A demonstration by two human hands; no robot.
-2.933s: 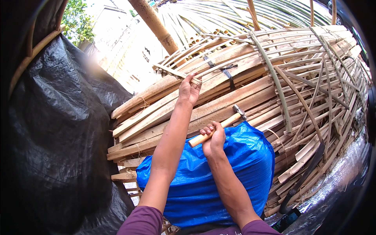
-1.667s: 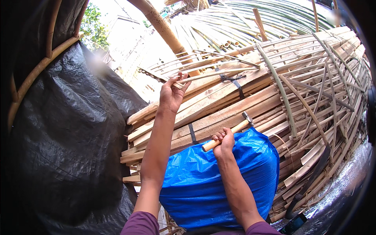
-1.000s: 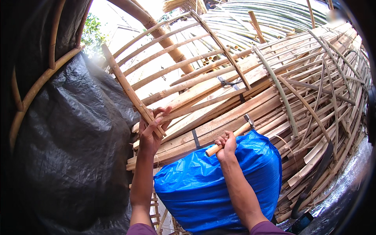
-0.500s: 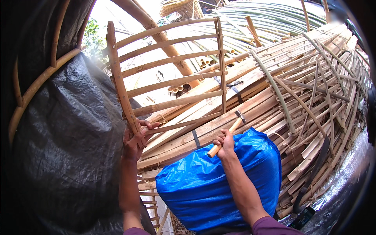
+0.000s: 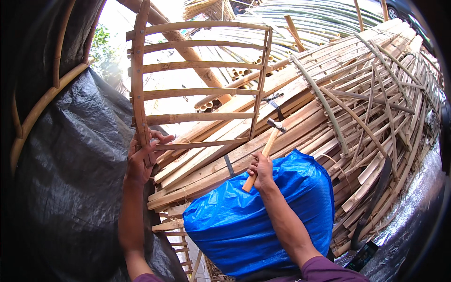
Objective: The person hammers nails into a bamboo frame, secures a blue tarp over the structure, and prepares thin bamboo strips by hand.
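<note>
My left hand [image 5: 142, 155] is closed around the lower end of a bamboo slat frame [image 5: 139, 89], which it holds upright. The frame has a thick slat on the left, a thinner one on the right and several curved crosspieces between them. A hammer [image 5: 268, 150] with a pale wooden handle and a metal head is in my right hand [image 5: 261, 170], gripped low on the handle with its head up and to the right. The hammer is apart from the frame.
Below my right forearm bulges a blue tarp-covered bundle [image 5: 253, 225]. Behind and to the right lies a big pile of split bamboo slats [image 5: 357, 113]. A dark plastic sheet [image 5: 75, 178] hangs on the left beside a bamboo rail [image 5: 44, 105]. Green bamboo poles [image 5: 300, 19] lie farther back.
My left hand and the frame have shifted left and slightly up, and the frame now stands straighter. My right hand with the hammer has moved a little left and up.
</note>
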